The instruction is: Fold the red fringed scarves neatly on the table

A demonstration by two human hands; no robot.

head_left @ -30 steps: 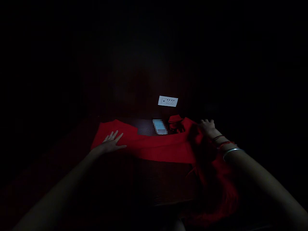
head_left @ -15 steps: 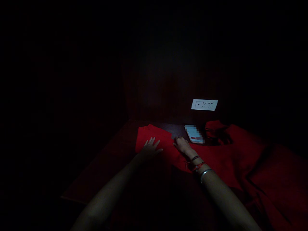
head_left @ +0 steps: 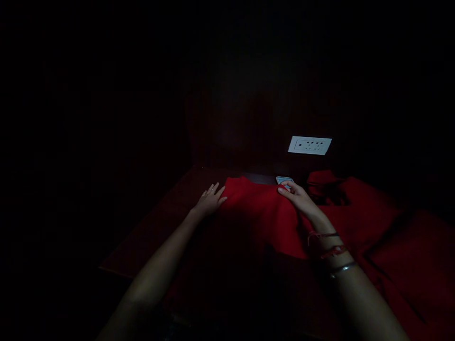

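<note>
A red cloth (head_left: 258, 208) spreads over the dark tabletop, its right part lifted off the surface. My right hand (head_left: 295, 194) pinches the cloth's upper edge between thumb and fingers, raising it. At the cloth's left edge lies my left hand (head_left: 211, 199), fingers spread and stretched out, the fingertips close to or touching the fabric. A ring shows on one left finger; bracelets circle the right wrist. Behind my right hand, a phone (head_left: 283, 180) is mostly covered by the raised cloth and fingers.
More red fabric (head_left: 377, 203) drapes across the right side, with a folded red piece (head_left: 322, 177) at the back. A white socket panel (head_left: 309, 145) is on the dark wall behind. The table's (head_left: 124, 251) left edge runs off into darkness.
My right hand has moved right and lifted the cloth's edge, which now hides most of the phone. My left hand has shifted slightly left and away, to the cloth's left edge.
</note>
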